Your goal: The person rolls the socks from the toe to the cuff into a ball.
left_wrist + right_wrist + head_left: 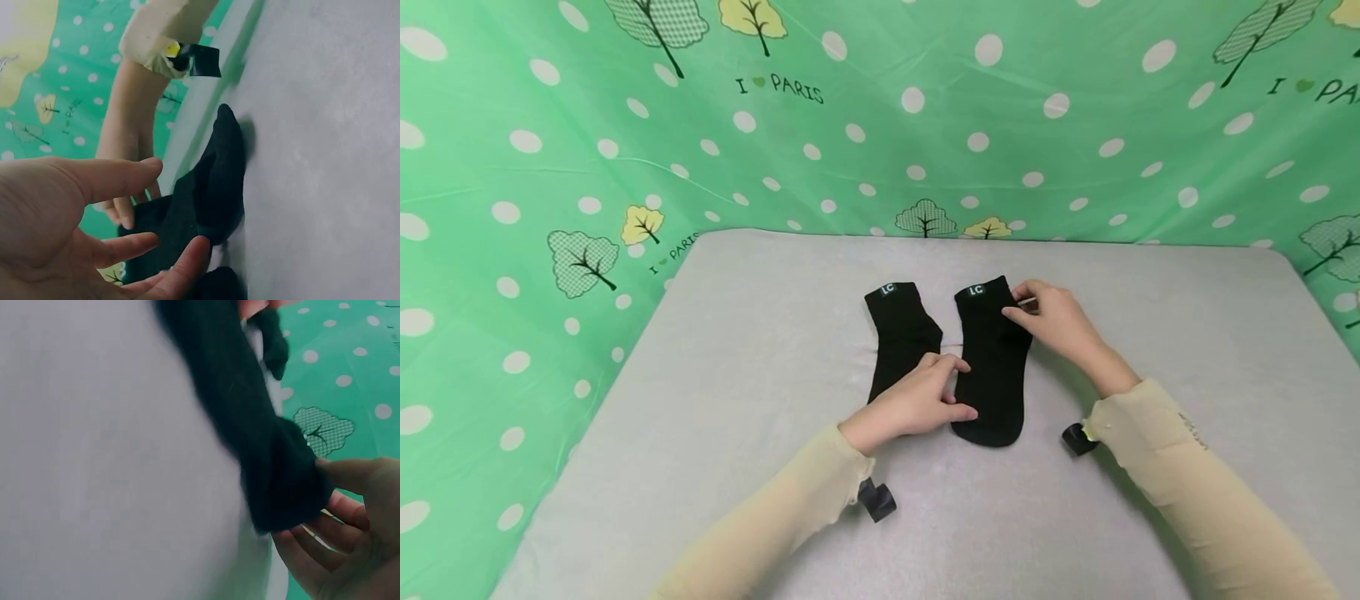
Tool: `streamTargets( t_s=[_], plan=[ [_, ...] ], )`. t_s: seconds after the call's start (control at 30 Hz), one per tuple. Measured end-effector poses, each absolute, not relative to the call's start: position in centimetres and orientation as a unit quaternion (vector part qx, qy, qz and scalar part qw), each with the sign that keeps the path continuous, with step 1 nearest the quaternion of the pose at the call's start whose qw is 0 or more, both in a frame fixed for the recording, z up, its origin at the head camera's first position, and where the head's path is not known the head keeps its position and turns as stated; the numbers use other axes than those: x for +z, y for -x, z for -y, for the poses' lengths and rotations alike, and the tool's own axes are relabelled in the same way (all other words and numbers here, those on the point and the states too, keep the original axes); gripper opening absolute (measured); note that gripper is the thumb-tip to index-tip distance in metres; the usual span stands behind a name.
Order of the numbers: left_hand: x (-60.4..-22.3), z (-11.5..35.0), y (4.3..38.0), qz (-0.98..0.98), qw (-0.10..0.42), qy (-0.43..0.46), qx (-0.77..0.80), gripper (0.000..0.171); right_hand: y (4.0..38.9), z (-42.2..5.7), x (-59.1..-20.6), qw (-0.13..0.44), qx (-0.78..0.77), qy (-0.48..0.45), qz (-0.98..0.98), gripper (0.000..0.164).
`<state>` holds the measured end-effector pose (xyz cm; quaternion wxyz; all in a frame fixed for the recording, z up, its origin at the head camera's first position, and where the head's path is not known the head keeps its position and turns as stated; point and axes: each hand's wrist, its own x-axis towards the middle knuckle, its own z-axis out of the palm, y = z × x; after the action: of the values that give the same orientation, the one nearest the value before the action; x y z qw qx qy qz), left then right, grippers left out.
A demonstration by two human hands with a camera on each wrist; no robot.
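my right hand point(1060, 323) is pinching a sock point(997, 367); my left hand point(916, 398) is gaping; i'm risking twists if tugging unevenly.

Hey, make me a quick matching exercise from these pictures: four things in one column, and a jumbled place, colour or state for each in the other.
Things:
1. Left hand
2. Backdrop
3. Right hand
4. Tabletop

Descriptions:
A. Pinching the right sock
B. Plain pale grey
C. Partly over the left sock
D. Green with white dots

Right pairs: 1-C; 2-D; 3-A; 4-B
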<state>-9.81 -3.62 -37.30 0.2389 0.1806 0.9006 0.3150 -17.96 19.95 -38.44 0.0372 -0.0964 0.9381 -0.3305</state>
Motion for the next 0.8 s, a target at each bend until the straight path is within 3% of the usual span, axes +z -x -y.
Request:
streamTargets(
  t_s=[0.17,0.47,0.8],
  plan=[
    [-37.6,3.7,10.1,-0.894,0.239,-0.168,0.341,0.058,17.6,-19.6,-37.8,0.043,-0.39,0.086,-0.916,0.023],
    [-37.7,3.8,10.4,-0.876,0.225,-0.185,0.384,0.049,16.8,-18.8,-34.9,0.082,-0.504,0.075,-0.857,0.024],
    [-37.4,4.6,9.9,-0.858,0.16,-0.174,0.455,0.025,16.3,-18.0,-33.1,0.124,-0.634,0.044,-0.762,0.014]
  ],
)
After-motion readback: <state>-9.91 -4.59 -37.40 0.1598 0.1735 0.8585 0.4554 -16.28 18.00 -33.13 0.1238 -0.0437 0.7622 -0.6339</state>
